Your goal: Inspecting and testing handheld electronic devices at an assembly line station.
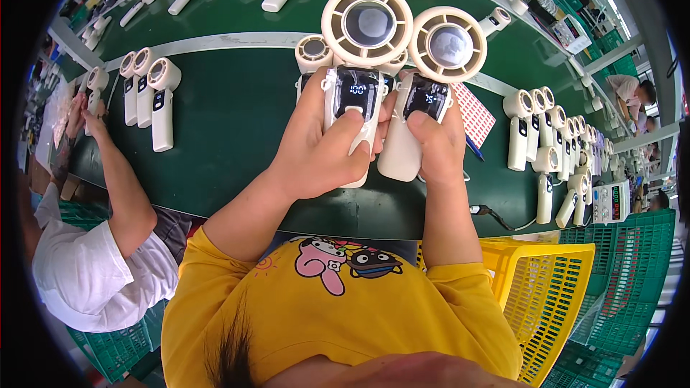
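My left hand [310,145] is wrapped round the handle of a cream handheld fan [367,24], its thumb pressing on the front below a lit dark display. In my right hand [440,141] is a second cream handheld fan [448,44], also with a lit display and the thumb resting just beneath it. Both fans are upright side by side above the green table, round grilled heads away from me. The fingers behind the handles are partly hidden. Part of another fan [314,52] shows behind the left one.
Rows of fans stand on the green table [223,165], left [163,104] and right [519,129]. A red-marked sheet [473,116], blue pen [474,148] and cable [499,217] are at right. Nearby are a yellow basket [550,294], green crates [625,280] and a person [108,266] handling a fan.
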### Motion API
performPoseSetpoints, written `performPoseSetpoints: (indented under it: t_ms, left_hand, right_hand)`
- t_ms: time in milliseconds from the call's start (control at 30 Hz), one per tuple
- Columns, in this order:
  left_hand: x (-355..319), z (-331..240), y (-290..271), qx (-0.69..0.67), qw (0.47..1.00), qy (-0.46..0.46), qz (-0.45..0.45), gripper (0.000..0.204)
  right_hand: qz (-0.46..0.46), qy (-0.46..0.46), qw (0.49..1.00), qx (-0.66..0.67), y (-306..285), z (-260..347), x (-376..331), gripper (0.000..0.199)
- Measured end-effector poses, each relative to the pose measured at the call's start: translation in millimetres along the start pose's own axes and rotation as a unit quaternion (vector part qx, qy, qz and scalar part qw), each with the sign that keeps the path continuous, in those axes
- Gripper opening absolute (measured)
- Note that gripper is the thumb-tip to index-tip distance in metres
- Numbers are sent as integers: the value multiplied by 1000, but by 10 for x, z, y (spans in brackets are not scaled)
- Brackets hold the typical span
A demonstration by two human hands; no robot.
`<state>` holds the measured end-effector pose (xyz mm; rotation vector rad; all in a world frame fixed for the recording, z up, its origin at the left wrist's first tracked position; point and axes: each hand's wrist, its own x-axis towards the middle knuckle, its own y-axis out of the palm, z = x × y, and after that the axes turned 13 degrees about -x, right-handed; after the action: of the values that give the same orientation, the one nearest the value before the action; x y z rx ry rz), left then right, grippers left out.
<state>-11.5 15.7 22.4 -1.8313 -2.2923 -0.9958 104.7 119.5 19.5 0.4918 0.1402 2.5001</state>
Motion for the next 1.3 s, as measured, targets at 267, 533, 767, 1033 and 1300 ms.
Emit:
performPoseSetpoints:
  t_ms: [267, 533, 767, 1033, 1300]
  left_hand:
    - [-19, -22, 20, -4, 999, -25, -23, 53]
    - [-31, 38, -24, -80, 995, -10, -66, 49]
    - [59, -263, -562, -58, 977, -33, -204, 43]
    - [8, -248, -984, 350, 859, -225, -297, 35]
    - [-59, -87, -980, 629, 736, -144, -203, 36]
  right_hand:
    - [0, -5, 1000, 23, 16, -14, -27, 43]
    - [-61, 31, 997, -28, -71, -36, 93, 48]
    - [-232, 214, 906, -282, -413, -236, 239, 41]
    - [-219, 237, 870, -373, -426, -331, 290, 43]
    - [-200, 215, 874, -386, -523, -451, 278, 46]
